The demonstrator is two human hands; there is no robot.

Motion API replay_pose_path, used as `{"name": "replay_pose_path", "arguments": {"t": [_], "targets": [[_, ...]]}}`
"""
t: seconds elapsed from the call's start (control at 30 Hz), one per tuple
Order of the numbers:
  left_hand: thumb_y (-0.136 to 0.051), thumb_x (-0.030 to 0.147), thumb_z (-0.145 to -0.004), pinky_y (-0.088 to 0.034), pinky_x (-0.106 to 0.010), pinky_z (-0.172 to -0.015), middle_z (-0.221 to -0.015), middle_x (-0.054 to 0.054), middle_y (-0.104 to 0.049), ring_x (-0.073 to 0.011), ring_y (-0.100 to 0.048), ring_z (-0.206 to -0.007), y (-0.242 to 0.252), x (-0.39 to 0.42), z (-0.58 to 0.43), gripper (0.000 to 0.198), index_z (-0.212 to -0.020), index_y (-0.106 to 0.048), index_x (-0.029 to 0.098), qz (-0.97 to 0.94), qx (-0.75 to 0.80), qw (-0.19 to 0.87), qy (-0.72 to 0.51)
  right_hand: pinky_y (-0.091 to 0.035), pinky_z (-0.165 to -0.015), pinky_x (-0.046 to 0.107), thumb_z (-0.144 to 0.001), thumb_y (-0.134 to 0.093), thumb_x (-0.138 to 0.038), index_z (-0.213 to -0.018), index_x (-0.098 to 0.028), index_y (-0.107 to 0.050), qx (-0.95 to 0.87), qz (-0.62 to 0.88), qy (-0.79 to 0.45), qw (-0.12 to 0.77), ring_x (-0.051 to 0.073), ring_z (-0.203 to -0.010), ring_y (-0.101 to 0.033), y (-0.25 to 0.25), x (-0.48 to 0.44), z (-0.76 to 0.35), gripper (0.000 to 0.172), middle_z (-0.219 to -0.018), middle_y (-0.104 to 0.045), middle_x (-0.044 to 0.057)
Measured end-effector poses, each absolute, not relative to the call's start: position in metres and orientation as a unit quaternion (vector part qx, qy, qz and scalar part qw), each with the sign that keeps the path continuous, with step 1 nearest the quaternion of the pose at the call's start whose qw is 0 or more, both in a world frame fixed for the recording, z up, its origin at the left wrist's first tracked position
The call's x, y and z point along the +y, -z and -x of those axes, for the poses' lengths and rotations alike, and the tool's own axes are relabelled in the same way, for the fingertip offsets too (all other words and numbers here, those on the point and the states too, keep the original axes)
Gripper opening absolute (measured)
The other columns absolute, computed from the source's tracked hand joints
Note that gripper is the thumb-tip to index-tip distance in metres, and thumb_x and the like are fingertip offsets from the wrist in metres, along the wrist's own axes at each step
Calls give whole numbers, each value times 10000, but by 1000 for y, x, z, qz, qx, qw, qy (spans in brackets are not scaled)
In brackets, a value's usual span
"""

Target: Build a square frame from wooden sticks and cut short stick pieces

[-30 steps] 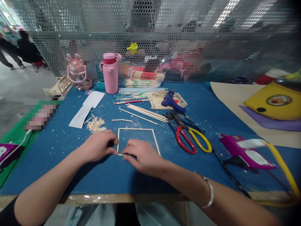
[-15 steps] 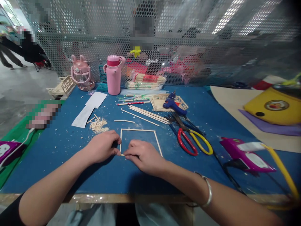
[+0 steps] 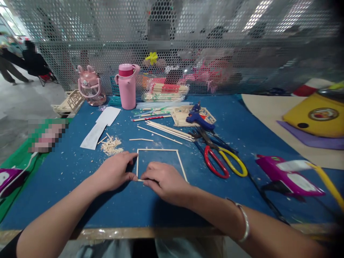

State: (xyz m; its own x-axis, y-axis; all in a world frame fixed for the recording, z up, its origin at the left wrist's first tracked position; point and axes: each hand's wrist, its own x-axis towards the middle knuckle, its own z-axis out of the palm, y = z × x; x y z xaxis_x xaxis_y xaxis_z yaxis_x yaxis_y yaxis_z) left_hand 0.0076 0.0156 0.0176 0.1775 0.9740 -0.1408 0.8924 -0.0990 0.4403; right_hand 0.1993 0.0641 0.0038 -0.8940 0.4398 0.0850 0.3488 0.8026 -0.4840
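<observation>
On the blue tabletop in front of me lies a four-sided frame of thin wooden sticks (image 3: 158, 149). My left hand (image 3: 115, 171) braces its left side, the index finger at the upper left corner and the thumb at the lower left. My right hand (image 3: 165, 182) pinches a thin wooden stick (image 3: 140, 180) at the near edge, close to the left thumb. Most of that stick is hidden under the right hand, so I cannot tell whether it is joined at the corner.
Wood scraps (image 3: 110, 145) and white paper strips (image 3: 100, 125) lie left. Behind are loose sticks (image 3: 169, 130), a pink bottle (image 3: 127, 89) and a blue glue gun (image 3: 199, 118). Scissors with red and yellow handles (image 3: 216, 161) and a purple glue gun (image 3: 290, 175) lie right.
My left index finger has straightened toward the upper left corner of the frame. The right hand keeps its pinch near the lower left corner. The camera view has shifted slightly.
</observation>
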Motion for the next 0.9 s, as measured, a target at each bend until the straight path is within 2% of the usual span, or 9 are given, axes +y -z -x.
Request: {"name": "replay_pose_path", "arguments": {"t": [0.63, 0.9], "targets": [[-664, 381, -720, -415, -293, -697, -922, -52, -586, -195, -537, -818, -16, 17, -5, 585, -1232, -478, 169, -754, 616, 208, -88, -342, -656, 249, -837, -524, -224, -940, -214, -673, -947, 212, -235, 58, 139, -760, -507, -7, 66, -198, 181, -814, -579, 23], [-654, 375, -726, -412, -295, -690, -917, -43, -579, -189, -535, -797, -16, 16, -6, 564, -1226, -478, 183, -753, 619, 208, -83, -345, -659, 246, -829, -533, -224, -890, -211, -665, -944, 215, -243, 66, 140, -766, -511, -6, 66, -198, 147, -799, -579, 16]]}}
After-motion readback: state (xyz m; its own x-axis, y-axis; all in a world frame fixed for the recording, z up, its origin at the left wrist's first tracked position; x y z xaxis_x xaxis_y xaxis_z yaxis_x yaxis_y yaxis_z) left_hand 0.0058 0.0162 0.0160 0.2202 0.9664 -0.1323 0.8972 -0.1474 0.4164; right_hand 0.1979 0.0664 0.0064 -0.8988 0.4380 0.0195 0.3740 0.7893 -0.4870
